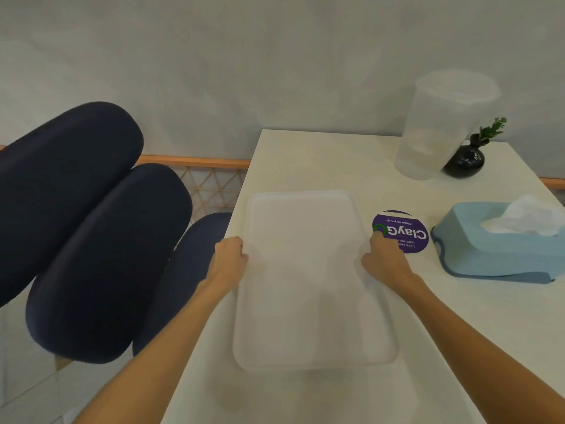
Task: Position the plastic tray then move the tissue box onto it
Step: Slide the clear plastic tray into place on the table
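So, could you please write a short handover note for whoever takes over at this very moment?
Left hand: gripping the left long edge of the translucent white rectangular plastic tray.
Right hand: gripping the tray's right long edge, beside a round purple sticker.
The tray sits on the white table, near its left edge.
The light blue plastic tissue box sits on the table to the tray's right, untouched.
Done: tray in hand, being positioned.
Left: settle the tray, release it, move the tissue box onto it.
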### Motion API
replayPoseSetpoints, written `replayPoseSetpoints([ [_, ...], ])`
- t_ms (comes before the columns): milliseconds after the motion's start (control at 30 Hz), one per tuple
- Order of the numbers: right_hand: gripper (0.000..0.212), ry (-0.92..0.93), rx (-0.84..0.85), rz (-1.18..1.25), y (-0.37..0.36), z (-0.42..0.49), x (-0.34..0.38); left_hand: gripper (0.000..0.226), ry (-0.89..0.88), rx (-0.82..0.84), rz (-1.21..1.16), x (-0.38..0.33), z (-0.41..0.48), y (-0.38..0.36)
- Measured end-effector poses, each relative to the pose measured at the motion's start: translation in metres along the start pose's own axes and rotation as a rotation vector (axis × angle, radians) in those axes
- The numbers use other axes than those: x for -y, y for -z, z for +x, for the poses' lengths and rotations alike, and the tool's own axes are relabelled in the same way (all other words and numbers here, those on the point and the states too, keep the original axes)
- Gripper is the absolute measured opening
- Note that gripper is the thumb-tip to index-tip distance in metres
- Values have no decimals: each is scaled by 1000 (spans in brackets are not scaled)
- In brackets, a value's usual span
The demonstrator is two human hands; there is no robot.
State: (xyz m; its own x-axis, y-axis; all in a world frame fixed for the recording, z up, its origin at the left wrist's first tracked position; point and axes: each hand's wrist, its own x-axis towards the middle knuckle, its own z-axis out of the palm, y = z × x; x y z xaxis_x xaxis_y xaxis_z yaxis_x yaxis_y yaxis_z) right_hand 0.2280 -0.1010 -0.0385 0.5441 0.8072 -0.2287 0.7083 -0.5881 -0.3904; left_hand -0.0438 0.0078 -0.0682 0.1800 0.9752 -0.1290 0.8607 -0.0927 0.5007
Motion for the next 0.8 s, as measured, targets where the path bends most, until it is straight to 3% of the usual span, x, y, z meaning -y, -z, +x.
replayPoseSetpoints([
  [67,17,-9,21,38,-6,-6,5,37,-15,-13,32,6,9,8],
  [300,12,-34,32,133,-3,1,27,17,-90,-6,85,-1,44,21],
  [467,30,-60,7,119,-5,11,38,11,-82,-6,91,-3,60,24],
  [667,13,-80,11,127,-12,11,42,12,-83,-11,54,9,64,23],
  [800,22,-85,12,112,-13,12,42,14,-78,8,24,8,61,25],
])
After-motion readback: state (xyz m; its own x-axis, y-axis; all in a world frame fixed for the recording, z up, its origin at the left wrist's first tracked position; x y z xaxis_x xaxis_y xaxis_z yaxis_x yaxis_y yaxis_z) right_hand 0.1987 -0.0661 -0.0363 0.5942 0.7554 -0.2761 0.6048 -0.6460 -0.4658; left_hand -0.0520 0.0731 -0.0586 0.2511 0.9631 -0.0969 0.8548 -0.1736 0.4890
